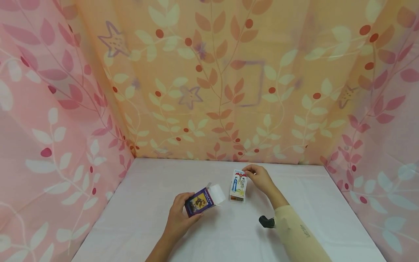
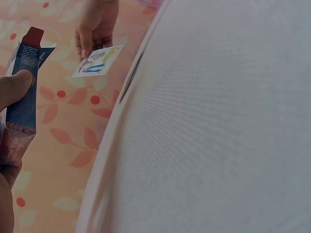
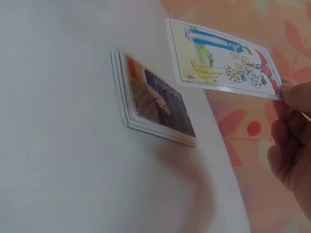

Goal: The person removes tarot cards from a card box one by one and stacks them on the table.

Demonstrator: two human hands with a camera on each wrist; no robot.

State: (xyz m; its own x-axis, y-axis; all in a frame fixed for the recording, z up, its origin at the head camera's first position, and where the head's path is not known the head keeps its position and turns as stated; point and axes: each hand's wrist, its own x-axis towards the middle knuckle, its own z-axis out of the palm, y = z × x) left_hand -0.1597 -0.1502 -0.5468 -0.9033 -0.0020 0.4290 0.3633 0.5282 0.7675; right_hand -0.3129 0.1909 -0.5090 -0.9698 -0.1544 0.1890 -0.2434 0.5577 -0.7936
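Observation:
My left hand [image 1: 179, 214] grips a dark purple card box [image 1: 199, 202] with a yellow picture on its front. The box's white end flap [image 1: 217, 194] stands open toward the right. Between thumb and fingers my right hand [image 1: 260, 178] pinches one illustrated card [image 3: 221, 60] by its end. That card shows figures in blue and yellow and is raised above a small stack of cards [image 3: 158, 99] on the table. In the head view the card hides most of the stack. The left wrist view shows the box edge-on, with the thumb [image 2: 19, 87] across its blue side.
A white cloth covers the table [image 1: 144, 211]. Behind it hangs an orange leaf-patterned curtain [image 1: 216, 80], with pink curtains [image 1: 65, 127] at the sides. A black object [image 1: 266, 222] sits by the right sleeve [image 1: 294, 225].

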